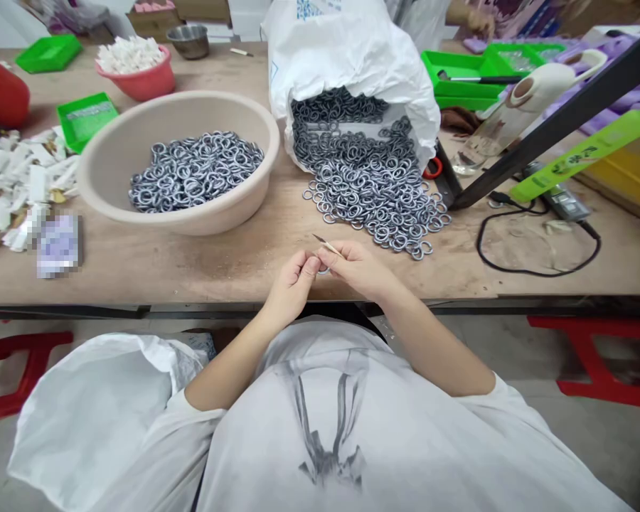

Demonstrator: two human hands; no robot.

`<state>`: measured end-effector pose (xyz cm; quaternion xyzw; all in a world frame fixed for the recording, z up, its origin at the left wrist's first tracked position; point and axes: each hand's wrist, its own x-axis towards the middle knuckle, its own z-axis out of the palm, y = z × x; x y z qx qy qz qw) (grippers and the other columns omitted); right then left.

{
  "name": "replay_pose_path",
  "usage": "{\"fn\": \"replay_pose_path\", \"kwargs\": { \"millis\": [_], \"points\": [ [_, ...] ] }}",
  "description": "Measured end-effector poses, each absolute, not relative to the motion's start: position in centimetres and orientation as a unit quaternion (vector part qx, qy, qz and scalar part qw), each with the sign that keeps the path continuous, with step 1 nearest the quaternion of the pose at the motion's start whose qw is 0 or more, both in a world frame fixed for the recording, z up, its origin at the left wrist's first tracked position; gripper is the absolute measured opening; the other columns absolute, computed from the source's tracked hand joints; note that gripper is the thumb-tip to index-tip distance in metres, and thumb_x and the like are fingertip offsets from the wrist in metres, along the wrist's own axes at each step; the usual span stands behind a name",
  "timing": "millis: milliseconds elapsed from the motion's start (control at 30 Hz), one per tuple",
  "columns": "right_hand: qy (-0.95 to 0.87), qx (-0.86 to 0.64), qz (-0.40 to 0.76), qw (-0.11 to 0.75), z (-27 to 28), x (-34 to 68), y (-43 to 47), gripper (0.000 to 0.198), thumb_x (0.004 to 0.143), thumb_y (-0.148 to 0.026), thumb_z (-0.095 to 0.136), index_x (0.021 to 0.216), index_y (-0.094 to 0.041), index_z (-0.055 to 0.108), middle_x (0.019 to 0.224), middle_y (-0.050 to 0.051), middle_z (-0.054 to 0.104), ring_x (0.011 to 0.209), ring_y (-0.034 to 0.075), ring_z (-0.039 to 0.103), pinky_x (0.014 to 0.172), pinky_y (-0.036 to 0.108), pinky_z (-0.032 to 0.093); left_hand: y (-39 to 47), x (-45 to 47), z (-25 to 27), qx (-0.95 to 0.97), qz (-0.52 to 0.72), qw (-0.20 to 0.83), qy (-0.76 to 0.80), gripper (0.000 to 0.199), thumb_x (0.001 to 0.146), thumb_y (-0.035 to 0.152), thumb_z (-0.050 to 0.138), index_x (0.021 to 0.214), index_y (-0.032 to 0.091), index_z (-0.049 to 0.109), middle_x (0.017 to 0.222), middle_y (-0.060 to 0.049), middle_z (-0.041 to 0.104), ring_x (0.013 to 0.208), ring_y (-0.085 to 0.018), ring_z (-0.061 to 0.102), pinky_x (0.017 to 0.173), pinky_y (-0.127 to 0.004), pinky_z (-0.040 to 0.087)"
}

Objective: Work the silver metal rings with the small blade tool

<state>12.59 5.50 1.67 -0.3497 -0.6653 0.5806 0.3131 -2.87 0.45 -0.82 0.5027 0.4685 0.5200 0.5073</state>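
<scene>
Close to the table's front edge, my two hands meet with their fingertips nearly touching. A grey ring (324, 270) shows partly between them, mostly hidden by the fingers. My left hand (293, 284) is closed, pinching the ring with thumb and forefinger. In my right hand (363, 269), also closed, is a thin pointed tool (331, 248) with a pale handle and a dark tip aimed up and left. Beyond the right hand lies a pile of grey rings (378, 195) spilling from a white sack (352, 50). A beige basin (176, 220) holds many more rings.
White pieces (11, 185) cover the table's left side, near green trays (88, 121) and a red bowl (144, 82). On the right are a dark slanted bar (555, 117), a bottle (501, 131) and a black cable (538, 272). Another person's hand (480, 23) shows at the back.
</scene>
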Motion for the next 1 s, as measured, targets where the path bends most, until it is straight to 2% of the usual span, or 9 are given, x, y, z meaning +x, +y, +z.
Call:
{"fn": "replay_pose_path", "kwargs": {
  "millis": [133,200,333,600,733,800,867,933,1000],
  "points": [
    [-0.69,-0.44,0.417,0.396,1.7,13.1,4.5,0.054,0.088,-0.072,0.053,0.073,-0.019,0.056,0.064,-0.004,0.044,0.062,0.012,0.039,0.058,0.027,0.03,-0.1,-2.9,-0.3,0.427,0.535,0.563,0.463,0.046,0.086,0.06,0.063,0.072,0.018,0.052,0.062,0.004,0.044,0.051,-0.006,0.033,0.044,-0.019,0.026],
    [-0.734,-0.427,0.363,0.384,1.7,13.4,3.7,0.055,0.093,-0.069,0.047,0.07,-0.02,0.053,0.061,-0.004,0.041,0.058,0.011,0.037,0.057,0.028,0.027,-0.2,-2.9,-0.1,0.388,0.546,0.59,0.451,0.046,0.084,0.06,0.066,0.072,0.018,0.05,0.06,0.005,0.042,0.047,-0.006,0.03,0.041,-0.019,0.022],
    [-0.811,-0.372,0.284,0.352,1.6,13.3,2.3,0.056,0.098,-0.064,0.041,0.065,-0.019,0.05,0.06,-0.003,0.043,0.058,0.011,0.04,0.059,0.029,0.026,-0.4,-2.8,0.1,0.359,0.554,0.618,0.428,0.045,0.082,0.057,0.07,0.072,0.018,0.05,0.056,0.006,0.041,0.044,-0.005,0.031,0.04,-0.018,0.023],
    [-0.823,-0.407,0.242,0.314,1.1,12.8,2.2,0.058,0.096,-0.067,0.037,0.062,-0.021,0.044,0.06,-0.001,0.048,0.058,0.012,0.039,0.059,0.029,0.025,-1.0,-2.3,0.8,0.297,0.53,0.677,0.415,0.052,0.072,0.059,0.079,0.069,0.018,0.046,0.054,0.007,0.039,0.042,-0.003,0.03,0.038,-0.016,0.02],
    [-0.786,-0.514,0.225,0.261,0.7,13.5,4.9,0.055,0.099,-0.06,0.037,0.063,-0.021,0.051,0.058,0.0,0.051,0.058,0.014,0.045,0.058,0.029,0.024,-1.8,-2.4,1.0,0.326,0.5,0.71,0.374,0.053,0.074,0.057,0.079,0.065,0.017,0.046,0.056,0.006,0.039,0.043,-0.002,0.032,0.04,-0.015,0.023],
    [-0.774,-0.566,0.188,0.213,0.9,13.6,6.9,0.05,0.099,-0.056,0.04,0.071,-0.02,0.061,0.066,0.003,0.061,0.065,0.017,0.053,0.061,0.029,0.027,-1.9,-2.7,1.0,0.326,0.508,0.706,0.372,0.05,0.075,0.054,0.079,0.066,0.016,0.048,0.056,0.005,0.042,0.044,-0.003,0.034,0.04,-0.015,0.025],
    [-0.771,-0.6,0.133,0.169,1.3,13.4,9.0,0.04,0.096,-0.055,0.048,0.091,-0.021,0.068,0.083,0.007,0.071,0.076,0.022,0.062,0.065,0.029,0.033,-1.7,-3.1,1.0,0.312,0.526,0.691,0.385,0.046,0.074,0.052,0.08,0.069,0.015,0.053,0.058,0.004,0.046,0.043,-0.003,0.038,0.038,-0.015,0.028],
    [-0.773,-0.616,0.081,0.127,1.6,12.8,10.9,0.038,0.092,-0.053,0.058,0.11,-0.02,0.068,0.1,0.011,0.074,0.087,0.027,0.066,0.07,0.031,0.038,-1.2,-3.5,1.0,0.299,0.541,0.678,0.398,0.041,0.074,0.049,0.081,0.074,0.015,0.058,0.06,0.004,0.051,0.044,-0.004,0.042,0.037,-0.016,0.032],
    [-0.784,-0.614,0.053,0.078,1.7,12.0,12.4,0.035,0.092,-0.043,0.061,0.116,-0.018,0.067,0.111,0.015,0.073,0.096,0.031,0.068,0.074,0.034,0.042,-0.7,-4.0,0.9,0.284,0.548,0.672,0.409,0.035,0.073,0.043,0.082,0.084,0.015,0.064,0.061,0.004,0.055,0.044,-0.005,0.045,0.038,-0.016,0.036]
  ]
}}
